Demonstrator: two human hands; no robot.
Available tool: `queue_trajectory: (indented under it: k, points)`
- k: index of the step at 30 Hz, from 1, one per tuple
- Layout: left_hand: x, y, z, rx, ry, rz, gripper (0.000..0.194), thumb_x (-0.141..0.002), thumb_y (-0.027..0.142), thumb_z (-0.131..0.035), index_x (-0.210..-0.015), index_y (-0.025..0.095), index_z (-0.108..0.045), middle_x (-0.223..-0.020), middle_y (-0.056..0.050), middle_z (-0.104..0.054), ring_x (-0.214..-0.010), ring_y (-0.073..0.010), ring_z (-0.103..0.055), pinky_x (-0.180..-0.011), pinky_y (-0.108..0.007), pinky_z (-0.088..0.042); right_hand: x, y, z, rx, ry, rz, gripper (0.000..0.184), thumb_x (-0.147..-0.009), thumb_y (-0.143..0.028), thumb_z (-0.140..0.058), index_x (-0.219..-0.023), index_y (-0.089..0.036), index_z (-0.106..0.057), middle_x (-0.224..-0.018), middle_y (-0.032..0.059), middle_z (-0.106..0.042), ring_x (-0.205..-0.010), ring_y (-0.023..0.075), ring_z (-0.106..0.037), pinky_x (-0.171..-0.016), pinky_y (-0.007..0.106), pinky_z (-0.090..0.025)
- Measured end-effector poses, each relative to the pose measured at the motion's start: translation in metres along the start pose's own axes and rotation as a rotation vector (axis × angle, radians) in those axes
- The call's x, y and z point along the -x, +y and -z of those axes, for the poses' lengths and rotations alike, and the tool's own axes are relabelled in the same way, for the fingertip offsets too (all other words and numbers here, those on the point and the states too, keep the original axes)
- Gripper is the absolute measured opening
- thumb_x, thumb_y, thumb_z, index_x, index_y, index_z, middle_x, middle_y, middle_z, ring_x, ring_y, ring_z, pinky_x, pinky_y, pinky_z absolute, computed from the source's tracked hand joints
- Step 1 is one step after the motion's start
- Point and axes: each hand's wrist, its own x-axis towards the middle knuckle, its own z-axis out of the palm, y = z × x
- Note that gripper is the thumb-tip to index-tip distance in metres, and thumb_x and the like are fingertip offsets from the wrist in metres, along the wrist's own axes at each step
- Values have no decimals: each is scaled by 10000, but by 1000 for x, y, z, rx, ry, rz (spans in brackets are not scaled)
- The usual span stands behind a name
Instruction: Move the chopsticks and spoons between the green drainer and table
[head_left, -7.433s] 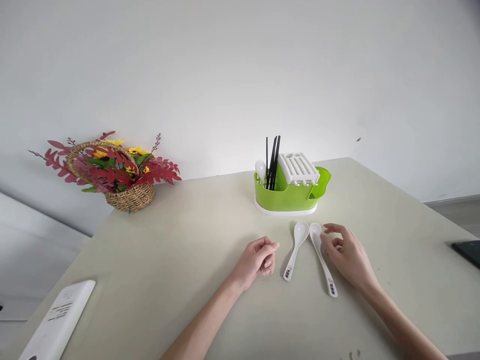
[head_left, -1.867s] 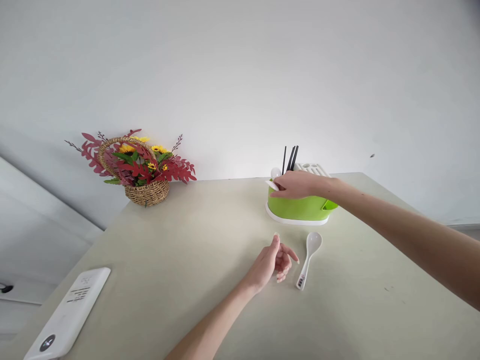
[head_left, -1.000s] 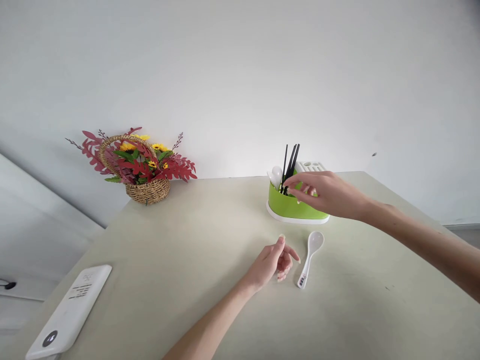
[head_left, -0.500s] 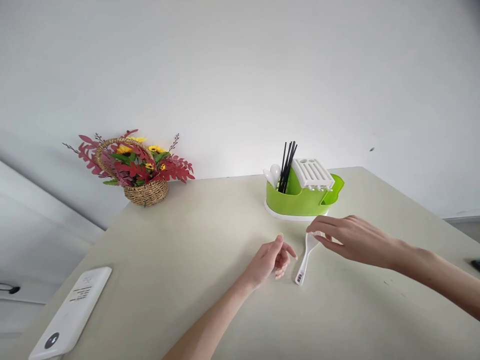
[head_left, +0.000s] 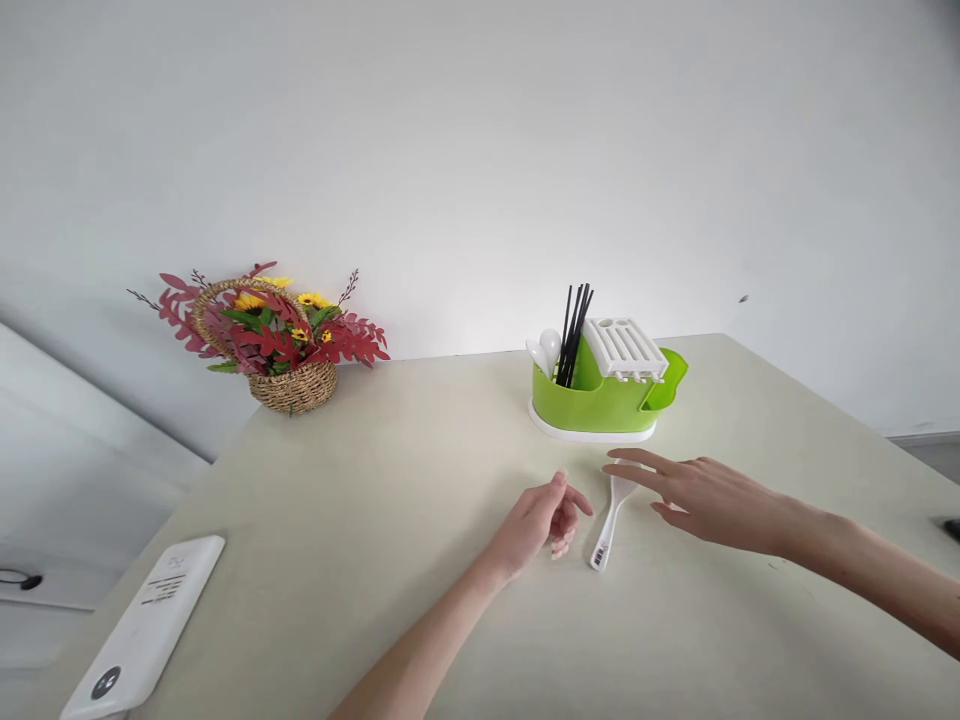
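A white spoon [head_left: 606, 524] lies on the beige table [head_left: 375, 520], its bowl partly hidden under the fingers of my right hand [head_left: 697, 490]. That hand hovers open over the spoon's bowl, fingers stretched to the left, holding nothing. My left hand [head_left: 541, 518] rests on the table just left of the spoon's handle, fingers loosely curled and apart, empty. Behind them stands a green cutlery holder [head_left: 604, 395] with black chopsticks [head_left: 574, 330], two white spoons [head_left: 546, 352] and a white slotted rack [head_left: 624, 347].
A wicker basket of red and yellow artificial flowers [head_left: 274, 340] stands at the back left of the table. A white flat device [head_left: 142, 630] lies near the front left corner. A dark object [head_left: 952, 528] shows at the right edge. A white wall rises behind.
My right hand put one spoon into the green holder, then drew back and came down over the bowl of the spoon left on the table. My left hand stayed in place.
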Motion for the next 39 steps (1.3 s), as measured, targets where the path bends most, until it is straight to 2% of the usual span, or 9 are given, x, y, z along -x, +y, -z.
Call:
queue_trajectory:
  k: [7, 12, 17, 32, 35, 39]
  points:
    - [0, 0, -1, -4, 5, 0, 710, -936, 825, -439, -876, 150, -649, -605, 59, -469, -436, -74, -383, -478, -267, -316, -7, 4, -11, 53, -73, -5, 655, -947, -116, -327, -1560, -319, -439, -1652, 77, -450, -823, 204, -769, -749, 420, -591]
    - [0, 2, -2, -6, -3, -4, 713, -946, 822, -418, -865, 152, -647, -603, 59, -463, -439, -77, -389, -475, -265, -310, -11, 4, -16, 82, -52, -5, 623, -931, -65, -354, -1498, -296, -468, -1552, 93, -528, -770, 182, -756, -701, 377, -570]
    - [0, 2, -2, -23, -2, -10, 716, -950, 820, -411, -866, 150, -651, -605, 56, -469, -439, -77, -398, -474, -265, -299, -14, 5, -22, 117, -5, 5, 498, -918, -49, -402, -1343, -254, -559, -1431, 93, -580, -666, 161, -718, -645, 353, -542]
    - [0, 2, -2, -14, 9, 7, 727, -929, 841, -426, -863, 152, -647, -596, 57, -464, -429, -77, -389, -468, -266, -315, -11, 4, -31, 114, 48, -32, 472, -865, -30, -476, -1263, -269, -557, -1285, 39, -642, -630, 158, -694, -638, 336, -467]
    - [0, 2, -2, -15, 13, 4, 720, -917, 843, -449, -856, 154, -647, -593, 59, -461, -430, -77, -384, -468, -270, -318, -10, 2, -32, 107, 62, -40, 425, -866, -16, -462, -1205, -255, -551, -1207, 28, -660, -617, 159, -684, -602, 320, -426]
    - [0, 2, -2, -19, 18, 5, 721, -911, 845, -458, -853, 152, -650, -598, 57, -465, -439, -76, -385, -472, -269, -324, -10, -2, -34, 105, 79, -59, 280, -939, -62, -422, -1110, -243, -549, -1101, 21, -673, -625, 171, -688, -578, 313, -385]
